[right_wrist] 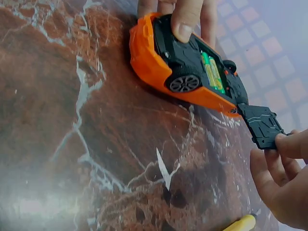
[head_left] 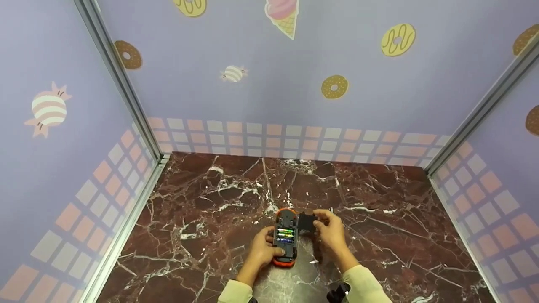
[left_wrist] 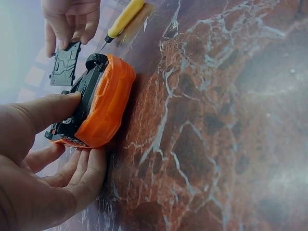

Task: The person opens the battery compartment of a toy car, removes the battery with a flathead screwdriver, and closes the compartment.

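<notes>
An orange toy car (head_left: pixel 288 256) is turned upside down, its black underside facing up. My left hand (head_left: pixel 262 249) grips it, thumb (left_wrist: pixel 53 108) on the underside and fingers beneath the orange body. Several green and yellow batteries (right_wrist: pixel 214 72) lie in the uncovered compartment, shown in the head and right wrist views. My right hand (head_left: pixel 332 231) pinches a flat black battery cover (right_wrist: pixel 262 126) between thumb and fingers. That cover is held beside the car, right by its edge and off the compartment.
A yellow-handled screwdriver (left_wrist: pixel 126 18) lies on the red-brown marbled table (head_left: pixel 189 252), near the right hand. A small white sliver (right_wrist: pixel 162 168) shows on the table surface. Lilac panels (head_left: pixel 273 97) with sweets and checks enclose the back and both sides.
</notes>
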{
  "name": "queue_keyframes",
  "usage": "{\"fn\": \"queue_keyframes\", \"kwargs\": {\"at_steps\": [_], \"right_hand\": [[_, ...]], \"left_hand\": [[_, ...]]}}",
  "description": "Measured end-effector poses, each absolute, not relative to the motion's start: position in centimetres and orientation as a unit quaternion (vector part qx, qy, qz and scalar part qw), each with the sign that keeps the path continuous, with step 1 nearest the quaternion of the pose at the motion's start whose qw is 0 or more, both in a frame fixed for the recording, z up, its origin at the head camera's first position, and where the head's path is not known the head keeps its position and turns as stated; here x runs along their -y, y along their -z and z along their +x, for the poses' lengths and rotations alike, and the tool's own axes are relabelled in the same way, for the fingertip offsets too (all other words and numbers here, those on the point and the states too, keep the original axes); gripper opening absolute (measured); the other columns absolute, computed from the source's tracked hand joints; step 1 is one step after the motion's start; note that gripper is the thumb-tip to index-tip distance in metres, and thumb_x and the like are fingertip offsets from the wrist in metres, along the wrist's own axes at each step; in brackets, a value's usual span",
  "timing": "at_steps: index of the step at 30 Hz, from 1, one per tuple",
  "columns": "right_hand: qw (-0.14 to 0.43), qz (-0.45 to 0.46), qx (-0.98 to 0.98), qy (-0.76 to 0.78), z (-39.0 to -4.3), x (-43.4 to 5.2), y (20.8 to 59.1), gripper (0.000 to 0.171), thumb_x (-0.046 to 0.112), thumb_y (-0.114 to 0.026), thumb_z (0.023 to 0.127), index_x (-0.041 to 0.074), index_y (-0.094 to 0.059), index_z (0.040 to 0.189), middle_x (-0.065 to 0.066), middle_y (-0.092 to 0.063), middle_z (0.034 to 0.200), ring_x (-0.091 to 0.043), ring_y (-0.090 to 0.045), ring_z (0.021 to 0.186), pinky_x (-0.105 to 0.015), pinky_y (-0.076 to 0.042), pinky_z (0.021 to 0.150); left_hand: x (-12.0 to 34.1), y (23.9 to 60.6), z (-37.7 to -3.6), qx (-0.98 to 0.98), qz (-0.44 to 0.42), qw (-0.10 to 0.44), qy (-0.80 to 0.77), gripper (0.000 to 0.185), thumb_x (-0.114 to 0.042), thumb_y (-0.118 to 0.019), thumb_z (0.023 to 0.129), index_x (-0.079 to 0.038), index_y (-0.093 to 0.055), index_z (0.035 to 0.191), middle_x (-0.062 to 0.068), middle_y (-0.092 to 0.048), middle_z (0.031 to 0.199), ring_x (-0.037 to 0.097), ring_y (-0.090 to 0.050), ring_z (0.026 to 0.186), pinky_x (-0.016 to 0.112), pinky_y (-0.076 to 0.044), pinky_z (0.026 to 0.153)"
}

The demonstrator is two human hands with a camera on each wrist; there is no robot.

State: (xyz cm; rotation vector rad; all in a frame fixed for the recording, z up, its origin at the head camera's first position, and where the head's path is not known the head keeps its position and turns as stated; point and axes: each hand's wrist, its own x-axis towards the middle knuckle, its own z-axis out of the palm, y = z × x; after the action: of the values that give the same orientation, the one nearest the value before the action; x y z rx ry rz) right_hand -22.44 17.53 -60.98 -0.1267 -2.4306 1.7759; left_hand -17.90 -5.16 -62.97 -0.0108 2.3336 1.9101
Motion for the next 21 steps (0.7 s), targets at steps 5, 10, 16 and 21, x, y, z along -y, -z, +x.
{"fn": "queue_keyframes", "kwargs": {"at_steps": [5,10,16,21], "right_hand": [[0.080,-0.063,0.824,-0.557,-22.3,-18.0,61.3,0.028,-0.010,-0.068,0.090,0.001,-0.073,0.115,-0.015,-0.064,0.096,-0.021,-0.065,0.074,-0.031,-0.058,0.058],[0.075,-0.051,0.831,-0.550,-22.5,-17.8,61.6,0.028,-0.013,-0.067,0.087,-0.004,-0.071,0.113,-0.021,-0.065,0.097,-0.020,-0.064,0.077,-0.041,-0.060,0.060],[0.055,-0.030,0.849,-0.525,-22.3,-17.5,61.9,0.028,-0.013,-0.068,0.086,-0.006,-0.071,0.113,-0.025,-0.067,0.101,-0.024,-0.068,0.079,-0.038,-0.060,0.058],[0.096,0.008,0.896,-0.433,-22.3,-17.3,62.5,0.027,-0.010,-0.073,0.081,0.000,-0.074,0.107,-0.018,-0.071,0.094,-0.028,-0.072,0.085,-0.041,-0.058,0.071]], "left_hand": [[5.1,62.8,-18.0,-0.771,-0.010,0.075,-0.632,0.078,0.016,-0.078,0.063,0.014,-0.052,0.136,0.023,-0.068,0.097,0.023,-0.067,0.081,0.037,-0.058,0.074],[5.1,62.6,-18.1,-0.765,-0.015,0.081,-0.639,0.074,0.016,-0.077,0.062,0.016,-0.054,0.133,0.024,-0.069,0.098,0.023,-0.068,0.082,0.037,-0.059,0.075],[5.1,62.5,-18.0,-0.773,-0.012,0.079,-0.630,0.074,0.016,-0.078,0.062,0.015,-0.054,0.132,0.023,-0.069,0.100,0.025,-0.067,0.084,0.039,-0.058,0.078],[5.1,62.7,-18.0,-0.776,-0.008,0.078,-0.625,0.075,0.016,-0.078,0.062,0.014,-0.054,0.133,0.023,-0.068,0.100,0.028,-0.067,0.086,0.040,-0.058,0.078]]}}
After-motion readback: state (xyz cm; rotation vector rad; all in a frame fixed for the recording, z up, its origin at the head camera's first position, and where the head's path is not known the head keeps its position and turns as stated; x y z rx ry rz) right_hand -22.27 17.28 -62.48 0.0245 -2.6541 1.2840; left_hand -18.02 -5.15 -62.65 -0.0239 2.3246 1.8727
